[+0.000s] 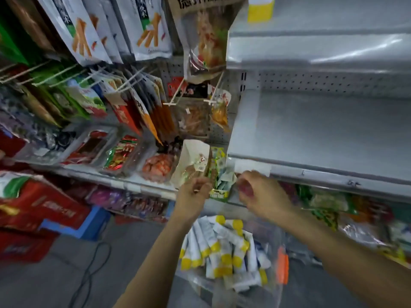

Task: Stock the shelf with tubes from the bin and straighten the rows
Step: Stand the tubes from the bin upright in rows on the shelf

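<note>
Tubes [224, 250], white with yellow caps, lie heaped at all angles in the clear bin [270, 230] low in front of the person, just under the shelf front. None is in a hand that I can make out.

Both hands are up at the shelf lip. The left hand [193, 192] and the right hand [258, 192] have their fingers curled, 1 on each side of a green pack [219, 192] that juts out at the corner. Motion blur hides the fingertips, so I cannot tell whether either hand grips anything.

The grey shelf [322, 134] to the right shows no tubes on the part I can see, so I judge the stocking has barely begun. The step in hand looks like tidying that corner.

To do it well, I would push the green pack back flush so it does not crowd the shelf end. Then take a few tubes at a time, all caps facing 1 way. Start the first row tight against the back panel, so later rows line up square to the lip.
</note>
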Demonstrator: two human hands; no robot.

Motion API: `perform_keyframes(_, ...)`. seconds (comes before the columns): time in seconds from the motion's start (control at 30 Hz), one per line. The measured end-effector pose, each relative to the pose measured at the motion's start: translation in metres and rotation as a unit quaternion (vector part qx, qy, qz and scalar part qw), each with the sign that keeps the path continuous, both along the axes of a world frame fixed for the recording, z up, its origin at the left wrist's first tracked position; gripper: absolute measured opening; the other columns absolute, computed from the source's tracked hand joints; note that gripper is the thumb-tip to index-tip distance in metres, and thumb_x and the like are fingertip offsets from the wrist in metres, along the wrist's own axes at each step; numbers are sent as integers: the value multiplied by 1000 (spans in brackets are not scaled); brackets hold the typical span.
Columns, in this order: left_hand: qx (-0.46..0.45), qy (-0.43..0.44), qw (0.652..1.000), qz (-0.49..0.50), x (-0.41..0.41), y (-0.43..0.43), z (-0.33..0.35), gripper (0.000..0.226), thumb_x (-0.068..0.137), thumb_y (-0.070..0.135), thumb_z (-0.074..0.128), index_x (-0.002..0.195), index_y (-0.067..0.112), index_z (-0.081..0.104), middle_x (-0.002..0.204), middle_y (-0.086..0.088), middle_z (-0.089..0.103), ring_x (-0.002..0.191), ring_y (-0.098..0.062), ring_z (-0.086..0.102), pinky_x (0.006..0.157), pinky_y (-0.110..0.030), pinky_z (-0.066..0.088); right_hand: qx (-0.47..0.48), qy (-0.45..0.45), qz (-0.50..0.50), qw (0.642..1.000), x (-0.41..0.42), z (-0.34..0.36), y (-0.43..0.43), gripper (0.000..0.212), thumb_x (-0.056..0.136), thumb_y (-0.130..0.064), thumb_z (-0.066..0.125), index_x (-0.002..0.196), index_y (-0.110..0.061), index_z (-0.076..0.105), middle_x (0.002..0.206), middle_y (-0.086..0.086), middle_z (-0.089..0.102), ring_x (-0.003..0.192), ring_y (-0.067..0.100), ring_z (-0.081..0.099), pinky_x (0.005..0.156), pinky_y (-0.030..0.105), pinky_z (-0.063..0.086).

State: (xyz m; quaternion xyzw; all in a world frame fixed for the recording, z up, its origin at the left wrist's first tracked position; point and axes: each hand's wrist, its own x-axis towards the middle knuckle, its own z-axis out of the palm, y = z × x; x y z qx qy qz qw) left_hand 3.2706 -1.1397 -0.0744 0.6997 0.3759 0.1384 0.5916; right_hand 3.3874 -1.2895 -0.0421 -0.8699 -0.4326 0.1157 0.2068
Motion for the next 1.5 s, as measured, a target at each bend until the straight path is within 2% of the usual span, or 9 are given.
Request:
perform_keyframes(0.13,-153,137,978,39,-30,1,-97,6,93,9,59,99,8,61,91,-17,61,70,-23,57,54,-26,43,-124,148,5,981,-19,-98,-9,26,88,-33,60,109,-17,58,110,1,62,97,22,61,80,33,49)
perform_keyframes(0.2,-197,211,955,66,-38,-1,-150,43,82,13,71,119,1,53,106,-34,59,77,-36,61,64,-37,49,-171,194,-3,966,-24,-148,-13,28,88,-32,61,111,-16,57,113,5,62,100,24,60,82,33,49)
perform_keyframes(0.33,-59,350,931,81,-44,-2,-238,62,83,22,72,131,-6,42,133,-28,49,123,-41,49,101,-44,42,-239,202,-26,949,-27,-241,-11,43,87,-33,62,122,-12,52,127,11,58,120,30,53,93,36,46)
perform_keyframes(0.53,75,425,901,41,-40,-4,-291,59,87,28,61,132,-3,38,136,-22,43,130,-37,38,106,-38,29,-320,100,-40,941,-26,-325,5,38,91,-19,55,125,-7,44,128,15,53,123,37,47,94,50,48)
perform_keyframes(0.67,121,429,894,30,-42,-5,-302,58,91,35,59,131,-2,39,134,-21,45,127,-36,41,103,-38,31,-332,1,-6,943,-28,-340,13,37,89,-18,55,123,-7,46,124,15,58,118,34,53,94,41,47)
perform_keyframes(0.9,-88,279,944,154,-42,-3,-279,31,96,15,48,121,-2,47,115,-24,60,98,-36,59,81,-38,47,-184,367,-153,899,-46,-306,12,46,72,-45,67,107,-16,57,99,8,65,79,29,66,61,36,54)
perform_keyframes(1.1,-336,59,918,202,-33,-16,-198,17,96,13,53,112,10,58,86,-19,63,66,-32,62,61,-41,55,-86,311,-142,936,-65,-227,6,42,77,-51,73,81,-24,41,72,-9,48,67,12,51,55,29,34)
perform_keyframes(1.3,-313,-43,940,127,-24,-19,-97,25,86,21,72,109,13,67,101,-18,73,91,-37,70,74,-46,59,-44,200,-89,975,-68,-130,2,35,95,-54,42,114,-24,45,102,2,66,96,28,62,76,37,47)
perform_keyframes(1.5,-236,-89,966,66,-26,-19,-9,29,85,12,70,112,21,66,101,-11,74,86,-32,71,66,-40,57,90,283,-55,953,-54,-39,-15,41,84,-34,70,115,-23,45,108,-5,59,92,16,61,73,32,54)
